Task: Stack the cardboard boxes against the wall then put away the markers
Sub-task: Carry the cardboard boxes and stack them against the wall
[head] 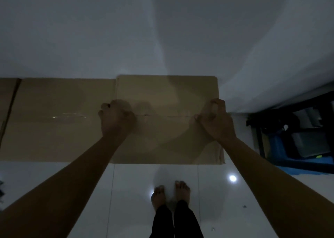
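A brown cardboard box (168, 96) stands against the white wall (162, 30), seen from above, with a centre seam across its top. My left hand (116, 117) grips the box at the left end of the seam, fingers curled. My right hand (216, 120) grips the right end of the seam near the box's right edge. To the left, a longer taped cardboard box (59, 120) sits against the same wall, touching the first. No markers are in view.
A dark shelf frame (260, 138) with a blue bin (307, 163) stands at the right. My bare feet (170, 192) stand on the glossy white tile floor (137, 192) in front of the box. A small dark object (1, 189) lies at the left edge.
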